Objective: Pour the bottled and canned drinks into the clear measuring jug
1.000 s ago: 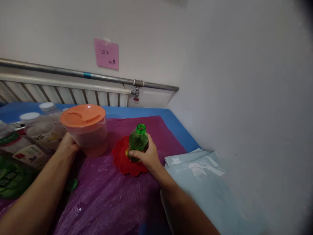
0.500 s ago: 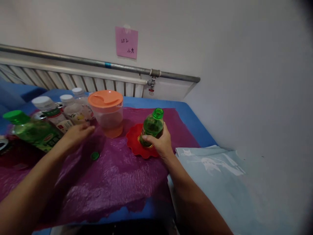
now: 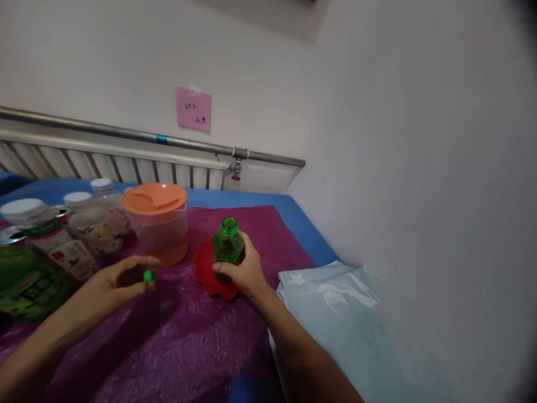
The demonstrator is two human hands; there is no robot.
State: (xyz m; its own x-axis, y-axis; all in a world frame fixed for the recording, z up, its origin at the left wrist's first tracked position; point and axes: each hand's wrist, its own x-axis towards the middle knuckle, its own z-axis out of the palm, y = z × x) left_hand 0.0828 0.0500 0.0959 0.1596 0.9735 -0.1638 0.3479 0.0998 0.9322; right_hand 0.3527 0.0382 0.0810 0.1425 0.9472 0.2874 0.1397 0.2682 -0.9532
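Observation:
My right hand (image 3: 241,268) is wrapped around an uncapped green plastic bottle (image 3: 227,246). The bottle stands upright over a red scalloped plate (image 3: 205,280), its mouth facing up. On the left, a small green bottle cap (image 3: 149,276) is at the fingertips of my left hand (image 3: 115,282), pinched between thumb and fingers. Just beyond that hand is a clear pitcher (image 3: 168,240) with an orange lid (image 3: 156,198) and some orange-tinted liquid at the bottom.
Several bottles crowd the left side, among them a green bottle (image 3: 31,282) and a white-capped bottle (image 3: 62,246). Purple plastic sheeting (image 3: 188,341) covers the blue table (image 3: 300,224). Folded light-blue cloth (image 3: 335,313) lies right. A radiator pipe (image 3: 188,144) runs along the wall.
My left hand has come back from beside the bottles and picked the green cap up off the sheet. My right hand keeps its hold on the bottle. The view has shifted up and right.

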